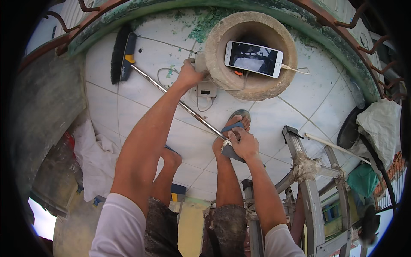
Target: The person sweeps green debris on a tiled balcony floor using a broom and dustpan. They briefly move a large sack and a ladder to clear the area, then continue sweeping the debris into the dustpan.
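Observation:
My left hand (pixel 191 77) reaches far forward, its fingers closed on a pale block-like piece (pixel 200 62) beside a round concrete pot (pixel 216 64). What that piece is, I cannot make out. Just below that hand, a white box with a small dark display (pixel 206 91) lies on the tiles with a cable attached. Over my right foot, my right hand (pixel 245 144) grips a flat grey scraper-like piece (pixel 232 152) with white crumbly residue on its edge. A white smartphone (pixel 253 59) rests across the pot's mouth, screen up, with a cable plugged in.
A broom (pixel 128 58) lies on the white tiles, its metal handle running diagonally toward my right hand. At right stands a metal ladder (pixel 309 201) beside a white sack (pixel 379 128) and a green bag (pixel 363 179). White cloth (pixel 96 158) lies left. A curved green ledge (pixel 162 20) bounds the far side.

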Demonstrator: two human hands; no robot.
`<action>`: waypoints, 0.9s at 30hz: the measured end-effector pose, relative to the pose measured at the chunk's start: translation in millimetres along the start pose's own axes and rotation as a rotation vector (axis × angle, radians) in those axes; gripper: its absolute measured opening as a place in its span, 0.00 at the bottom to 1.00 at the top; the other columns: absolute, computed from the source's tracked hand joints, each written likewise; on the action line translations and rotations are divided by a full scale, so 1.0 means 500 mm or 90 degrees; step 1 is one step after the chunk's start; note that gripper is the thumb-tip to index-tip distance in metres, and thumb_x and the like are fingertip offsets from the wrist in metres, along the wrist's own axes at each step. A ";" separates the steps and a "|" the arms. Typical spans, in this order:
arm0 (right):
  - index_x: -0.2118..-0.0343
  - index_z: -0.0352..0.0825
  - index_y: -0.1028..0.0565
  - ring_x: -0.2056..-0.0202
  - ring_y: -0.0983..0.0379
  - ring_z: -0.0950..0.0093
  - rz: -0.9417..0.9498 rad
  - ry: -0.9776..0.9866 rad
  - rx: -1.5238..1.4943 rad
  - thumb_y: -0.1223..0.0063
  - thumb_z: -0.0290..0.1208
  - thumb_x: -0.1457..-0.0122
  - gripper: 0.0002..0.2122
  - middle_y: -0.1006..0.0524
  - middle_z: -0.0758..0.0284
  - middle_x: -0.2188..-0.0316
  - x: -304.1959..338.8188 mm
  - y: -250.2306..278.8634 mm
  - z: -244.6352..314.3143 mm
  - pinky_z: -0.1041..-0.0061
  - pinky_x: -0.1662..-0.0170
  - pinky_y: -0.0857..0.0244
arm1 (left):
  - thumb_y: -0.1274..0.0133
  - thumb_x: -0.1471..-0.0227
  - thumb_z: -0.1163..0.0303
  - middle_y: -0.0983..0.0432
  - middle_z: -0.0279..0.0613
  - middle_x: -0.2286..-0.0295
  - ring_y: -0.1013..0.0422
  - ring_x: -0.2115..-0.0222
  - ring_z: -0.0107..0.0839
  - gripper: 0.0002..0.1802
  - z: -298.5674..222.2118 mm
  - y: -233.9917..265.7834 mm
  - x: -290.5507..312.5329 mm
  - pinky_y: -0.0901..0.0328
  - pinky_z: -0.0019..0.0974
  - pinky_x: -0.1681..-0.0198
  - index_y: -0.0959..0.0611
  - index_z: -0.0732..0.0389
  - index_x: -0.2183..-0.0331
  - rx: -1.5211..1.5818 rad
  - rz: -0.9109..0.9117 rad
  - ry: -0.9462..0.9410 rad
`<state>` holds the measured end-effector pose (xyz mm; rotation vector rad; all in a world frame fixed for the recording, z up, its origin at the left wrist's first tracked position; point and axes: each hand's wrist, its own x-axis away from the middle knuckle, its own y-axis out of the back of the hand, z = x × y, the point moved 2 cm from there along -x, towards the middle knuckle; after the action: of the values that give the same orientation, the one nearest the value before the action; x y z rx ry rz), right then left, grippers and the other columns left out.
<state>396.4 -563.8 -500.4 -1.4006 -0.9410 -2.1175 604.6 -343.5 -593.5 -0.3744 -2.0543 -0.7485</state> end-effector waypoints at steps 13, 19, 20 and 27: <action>0.40 0.27 0.46 0.59 0.23 0.68 -0.079 0.009 -0.755 0.49 0.42 0.36 0.31 0.32 0.51 0.50 -0.058 0.305 0.131 0.69 0.61 0.20 | 0.29 0.67 0.47 0.46 0.59 0.44 0.41 0.42 0.56 0.66 -0.021 -0.097 -0.017 0.46 0.67 0.45 0.52 0.63 0.39 -0.233 -0.154 0.143; 0.53 0.25 0.32 0.68 0.24 0.72 -0.013 -0.077 -0.735 0.46 0.39 0.39 0.21 0.26 0.60 0.65 -0.097 0.299 0.140 0.73 0.70 0.23 | 0.30 0.64 0.49 0.45 0.58 0.45 0.43 0.42 0.55 0.58 -0.040 -0.086 -0.006 0.41 0.61 0.45 0.47 0.66 0.43 -0.189 -0.193 0.162; 0.55 0.25 0.30 0.70 0.25 0.74 0.007 -0.088 -0.720 0.46 0.39 0.39 0.19 0.26 0.62 0.67 -0.103 0.300 0.137 0.75 0.72 0.25 | 0.30 0.64 0.50 0.45 0.59 0.45 0.43 0.42 0.55 0.57 -0.035 -0.085 -0.007 0.40 0.59 0.44 0.46 0.66 0.44 -0.180 -0.198 0.155; 0.69 0.36 0.27 0.84 0.38 0.83 -0.145 -0.094 -0.749 0.47 0.38 0.40 0.10 0.30 0.72 0.79 -0.147 0.258 0.113 0.84 0.88 0.45 | 0.28 0.67 0.48 0.44 0.62 0.46 0.42 0.43 0.58 0.60 -0.026 -0.053 -0.002 0.38 0.49 0.42 0.46 0.72 0.46 -0.221 -0.188 0.130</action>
<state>547.8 -610.5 -514.5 -2.0067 0.2705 -2.9283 599.9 -372.2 -598.5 -0.1757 -1.8060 -1.2769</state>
